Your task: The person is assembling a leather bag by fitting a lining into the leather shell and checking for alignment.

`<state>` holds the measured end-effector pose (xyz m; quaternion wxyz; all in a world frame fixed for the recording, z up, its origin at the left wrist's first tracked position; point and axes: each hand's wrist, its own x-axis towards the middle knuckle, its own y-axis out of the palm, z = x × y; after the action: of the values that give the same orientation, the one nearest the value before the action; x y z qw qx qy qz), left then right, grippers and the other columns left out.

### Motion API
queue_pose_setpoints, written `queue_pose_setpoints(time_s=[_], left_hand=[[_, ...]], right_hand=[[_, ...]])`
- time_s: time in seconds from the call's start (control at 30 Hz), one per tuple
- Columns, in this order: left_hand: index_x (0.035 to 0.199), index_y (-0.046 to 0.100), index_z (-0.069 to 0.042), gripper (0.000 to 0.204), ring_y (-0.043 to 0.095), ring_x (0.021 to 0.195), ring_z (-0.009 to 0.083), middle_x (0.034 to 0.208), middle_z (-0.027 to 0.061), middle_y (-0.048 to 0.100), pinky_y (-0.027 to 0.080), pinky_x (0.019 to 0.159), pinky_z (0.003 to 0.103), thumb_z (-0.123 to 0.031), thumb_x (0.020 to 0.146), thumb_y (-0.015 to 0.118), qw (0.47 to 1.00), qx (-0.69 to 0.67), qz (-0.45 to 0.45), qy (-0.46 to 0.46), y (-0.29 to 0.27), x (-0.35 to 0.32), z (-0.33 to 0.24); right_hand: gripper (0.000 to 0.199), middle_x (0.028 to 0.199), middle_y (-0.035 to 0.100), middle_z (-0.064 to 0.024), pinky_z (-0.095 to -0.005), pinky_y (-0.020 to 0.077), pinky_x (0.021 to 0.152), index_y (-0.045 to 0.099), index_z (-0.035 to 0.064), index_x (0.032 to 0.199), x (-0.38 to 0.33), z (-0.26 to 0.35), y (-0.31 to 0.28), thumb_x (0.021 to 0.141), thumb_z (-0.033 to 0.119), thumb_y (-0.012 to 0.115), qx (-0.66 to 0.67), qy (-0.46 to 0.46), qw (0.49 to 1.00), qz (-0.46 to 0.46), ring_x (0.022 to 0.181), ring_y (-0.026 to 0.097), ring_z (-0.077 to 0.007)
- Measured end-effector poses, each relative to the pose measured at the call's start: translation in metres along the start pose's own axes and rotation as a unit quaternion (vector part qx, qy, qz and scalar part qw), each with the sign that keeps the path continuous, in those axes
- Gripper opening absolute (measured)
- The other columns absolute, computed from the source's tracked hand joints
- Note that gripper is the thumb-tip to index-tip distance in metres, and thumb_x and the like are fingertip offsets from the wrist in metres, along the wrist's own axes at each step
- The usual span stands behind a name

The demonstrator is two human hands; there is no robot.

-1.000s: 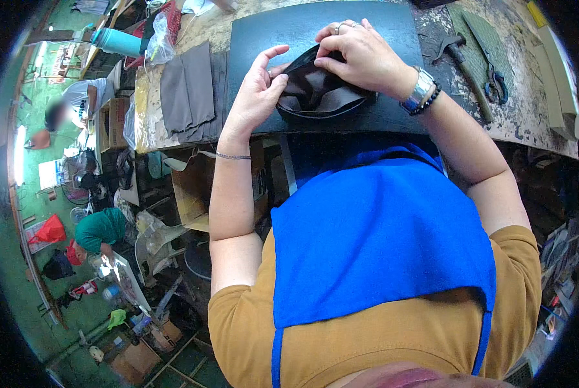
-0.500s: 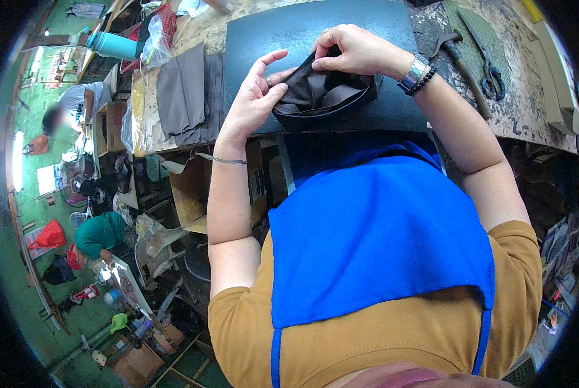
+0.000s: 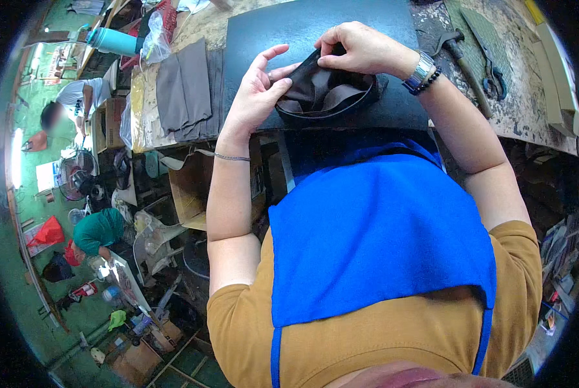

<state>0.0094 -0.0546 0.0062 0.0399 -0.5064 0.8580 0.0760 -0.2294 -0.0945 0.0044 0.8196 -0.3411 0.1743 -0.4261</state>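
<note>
A black pouch-like piece with a dark brown cloth lining (image 3: 325,97) rests on a dark board (image 3: 263,39), its mouth facing up. My left hand (image 3: 258,90) grips its left rim between thumb and fingers, the index finger stretched away. At the far rim, my right hand (image 3: 354,48) pinches the edge between thumb and fingertips. The rim is drawn up into a raised corner between both hands. Whether this is a bag or another sewn item I cannot tell.
Folded grey-brown cloth pieces (image 3: 185,90) lie left of the board. A turquoise bottle (image 3: 115,41) and a plastic bag (image 3: 157,42) are farther left. On the right lie a hammer (image 3: 467,68), scissors (image 3: 487,58) and a cardboard box (image 3: 557,84). Two people work at the far left.
Both hands keep their hold on the black piece. It and the hands have shifted very slightly to the right in the picture.
</note>
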Motion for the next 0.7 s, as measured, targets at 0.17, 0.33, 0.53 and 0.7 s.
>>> queue_pose_setpoints(time_s=[0.17, 0.33, 0.53, 0.7], left_hand=[[0.142, 0.030, -0.003, 0.059, 0.061, 0.109, 0.0195, 0.126, 0.0206, 0.057, 0.050, 0.095, 0.031, 0.007, 0.089, 0.053, 1.000, -0.028, 0.004, -0.013, -0.002, -0.002, 0.004], [0.141, 0.031, -0.003, 0.057, 0.061, 0.107, 0.0182, 0.124, 0.0217, 0.058, 0.050, 0.094, 0.029, 0.010, 0.088, 0.049, 0.999, -0.050, -0.002, -0.008, -0.002, -0.002, 0.003], [0.140, 0.032, -0.002, 0.056, 0.062, 0.106, 0.0203, 0.124, 0.0204, 0.059, 0.051, 0.093, 0.031, 0.007, 0.088, 0.053, 0.998, -0.066, -0.006, -0.016, -0.002, -0.001, 0.005], [0.133, 0.039, -0.002, 0.054, 0.062, 0.098, 0.0160, 0.112, 0.0152, 0.063, 0.051, 0.088, 0.027, 0.002, 0.085, 0.064, 0.999, 0.016, -0.035, -0.019, 0.006, 0.005, -0.003]], right_hand=[[0.026, 0.088, 0.069, -0.0134, -0.0338, 0.0510, 0.074, 0.068, 0.0003, 0.084, 0.003, -0.002, 0.004, 0.083, 0.026, 0.069, 0.004, -0.001, 1.000, 0.002, 0.081, 0.066, -0.0229], [0.025, 0.082, 0.068, -0.0124, -0.0332, 0.0510, 0.070, 0.069, 0.0017, 0.086, 0.006, -0.001, 0.001, 0.083, 0.027, 0.070, -0.006, -0.011, 1.000, -0.001, 0.076, 0.065, -0.0215], [0.026, 0.080, 0.068, -0.0125, -0.0331, 0.0511, 0.069, 0.069, 0.0013, 0.087, 0.005, 0.003, 0.000, 0.083, 0.027, 0.070, 0.002, 0.000, 1.000, 0.003, 0.074, 0.065, -0.0216], [0.024, 0.082, 0.066, -0.0139, -0.0349, 0.0502, 0.072, 0.067, 0.0012, 0.084, 0.003, -0.001, 0.010, 0.081, 0.025, 0.070, -0.003, -0.056, 0.998, -0.037, 0.078, 0.064, -0.0258]])
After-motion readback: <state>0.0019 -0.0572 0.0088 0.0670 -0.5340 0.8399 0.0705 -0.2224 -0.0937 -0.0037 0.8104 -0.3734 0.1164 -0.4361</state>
